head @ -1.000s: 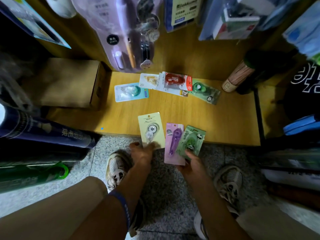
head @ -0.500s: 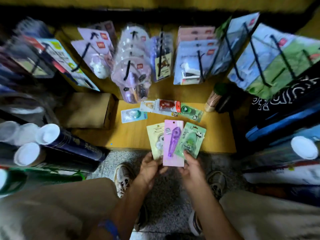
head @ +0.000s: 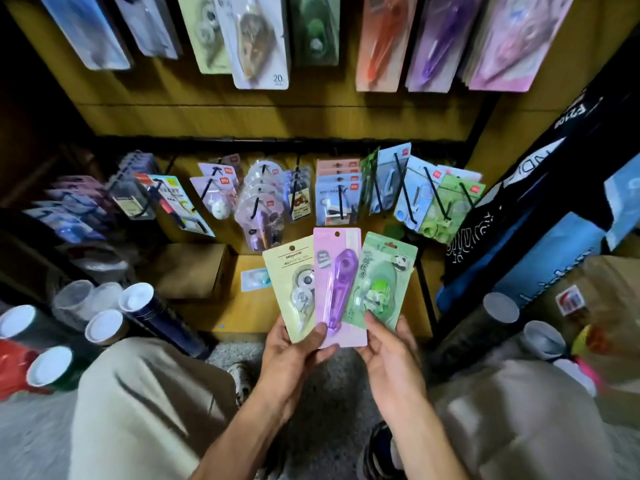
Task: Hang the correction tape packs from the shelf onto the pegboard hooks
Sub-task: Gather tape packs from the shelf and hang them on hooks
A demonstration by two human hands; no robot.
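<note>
One head-worn camera looks steeply forward and down from above a crouching person. It sits close over both hands point(head: 332, 358), with the knees at the bottom edge, facing the low shelf point(head: 256, 306) and pegboard point(head: 242, 116) beyond.

Dim, shadowed corners, blurred edges, wide-angle bending, sharpest centrally.

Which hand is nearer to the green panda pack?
Right. The right hand holds the green panda pack at its lower edge, thumb on its front. The left hand is farther left, gripping the yellow pack and the purple pack.
</note>
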